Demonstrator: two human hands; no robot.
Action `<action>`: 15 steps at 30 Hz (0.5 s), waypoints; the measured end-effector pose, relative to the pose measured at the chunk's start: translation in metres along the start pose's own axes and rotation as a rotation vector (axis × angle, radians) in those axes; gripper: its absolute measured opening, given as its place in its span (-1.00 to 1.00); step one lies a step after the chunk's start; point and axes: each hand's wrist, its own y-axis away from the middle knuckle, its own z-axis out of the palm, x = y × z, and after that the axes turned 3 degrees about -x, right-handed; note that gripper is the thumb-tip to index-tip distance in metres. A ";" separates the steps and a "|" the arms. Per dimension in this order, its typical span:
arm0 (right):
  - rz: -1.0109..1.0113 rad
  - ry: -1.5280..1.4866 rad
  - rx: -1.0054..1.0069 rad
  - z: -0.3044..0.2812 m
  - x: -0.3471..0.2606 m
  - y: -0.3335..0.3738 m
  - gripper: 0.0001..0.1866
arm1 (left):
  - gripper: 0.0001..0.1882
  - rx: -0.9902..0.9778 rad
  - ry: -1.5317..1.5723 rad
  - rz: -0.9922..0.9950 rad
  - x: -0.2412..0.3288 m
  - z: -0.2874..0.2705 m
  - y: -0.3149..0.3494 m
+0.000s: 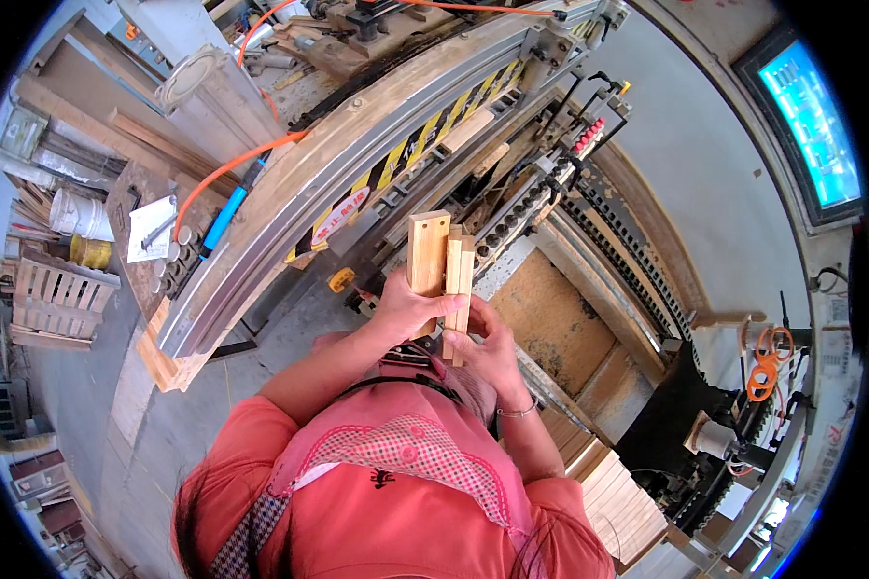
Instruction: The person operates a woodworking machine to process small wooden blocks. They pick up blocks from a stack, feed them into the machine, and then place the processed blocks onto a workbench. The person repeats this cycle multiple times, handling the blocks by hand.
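Both my hands are together in front of my waist, closed on short pale wooden pieces. In my left hand stands a wider wooden block with small dark holes near its top end. Its thumb reaches across onto a bundle of narrow wooden strips beside the block. My right hand grips those strips lower down from the other side. The pieces point up and away from me, their tops uneven. My palms and the fingers behind the wood are hidden.
Ahead runs a long machine beam with yellow-black striped tape. To the right are a machine bed, a lit screen and a stack of wooden strips. A slatted crate and white bucket stand left.
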 end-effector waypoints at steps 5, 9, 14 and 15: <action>0.026 -0.067 -0.035 -0.007 0.005 0.001 -0.38 | -0.43 0.008 -0.123 0.106 -0.007 0.005 0.005; -0.022 -0.128 -0.036 -0.011 0.014 -0.001 -0.41 | -0.47 -0.030 -0.131 0.132 -0.006 0.011 0.006; 0.081 -0.715 -0.187 -0.031 0.024 0.006 -0.33 | -0.64 0.003 0.080 -0.090 0.004 0.017 0.014; 0.062 -0.750 -0.247 -0.034 0.030 0.006 -0.29 | -0.64 -0.033 0.064 -0.052 0.003 0.013 0.015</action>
